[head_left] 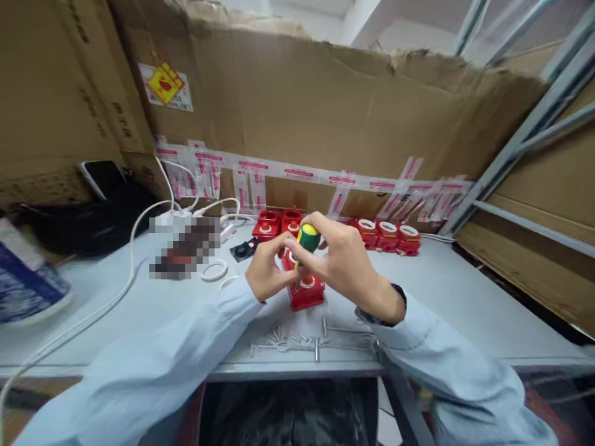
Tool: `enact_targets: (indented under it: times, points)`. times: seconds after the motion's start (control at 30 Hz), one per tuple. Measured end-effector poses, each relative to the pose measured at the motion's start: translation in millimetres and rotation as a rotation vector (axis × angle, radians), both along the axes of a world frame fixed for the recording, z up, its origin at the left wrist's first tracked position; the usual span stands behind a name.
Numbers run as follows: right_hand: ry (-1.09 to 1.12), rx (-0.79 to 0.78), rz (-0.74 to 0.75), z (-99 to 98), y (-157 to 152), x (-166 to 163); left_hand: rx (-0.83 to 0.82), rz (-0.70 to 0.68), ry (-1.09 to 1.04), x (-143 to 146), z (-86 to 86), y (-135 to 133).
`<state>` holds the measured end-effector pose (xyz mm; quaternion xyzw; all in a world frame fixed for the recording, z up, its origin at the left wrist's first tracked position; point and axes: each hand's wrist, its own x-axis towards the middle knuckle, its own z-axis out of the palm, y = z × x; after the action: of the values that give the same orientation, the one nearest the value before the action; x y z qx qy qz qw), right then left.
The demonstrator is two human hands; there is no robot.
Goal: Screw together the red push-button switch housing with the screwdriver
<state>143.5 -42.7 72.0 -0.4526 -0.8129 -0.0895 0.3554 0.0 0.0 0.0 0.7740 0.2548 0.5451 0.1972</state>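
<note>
Cardboard sheets (325, 105) patched with printed tape are walling in a grey table (465, 297). Near its front edge a red housing (307, 294) is sitting flat, and a screwdriver (308, 237) is standing on it with its long axis close to upright, the green-and-yellow handle up and the tip pointing down into the housing (fingers are hiding most of the shaft). The right hand (346, 263) is wrapping its fingers tightly around the handle; the left hand (267, 269) is pinching the housing's upper edge. Loose screws (283, 337) are lying just in front, more red housings (388, 234) are lining the back, and a white ring (214, 271) is lying to the left.
</note>
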Motion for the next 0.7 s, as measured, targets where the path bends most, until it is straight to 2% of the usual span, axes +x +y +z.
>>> enact_targets:
  times: [0.1, 0.2, 0.27, 0.5, 0.57, 0.7]
  points:
    - [0.019, -0.049, 0.07, 3.7, 2, 2, 0.01, -0.001, 0.005, -1, 1.3, 2]
    - [0.037, -0.15, 0.275, 8.1, 2, 8, -0.02, -0.033, 0.047, -2, 3.4, 1]
    - [0.04, -0.188, 0.345, 9.6, 1, 12, -0.04, -0.038, 0.079, -1, 4.2, -1]
    - [0.075, -0.05, 0.083, 1.0, 3, 1, -0.036, 0.038, -0.029, -4, 3.2, 0]
    - [0.065, -0.063, 0.105, 1.1, 4, 0, -0.034, 0.037, -0.033, -5, 3.4, 1]
    - [0.072, -0.174, 0.327, 8.1, 1, 9, -0.013, 0.006, 0.023, -5, 5.0, -1]
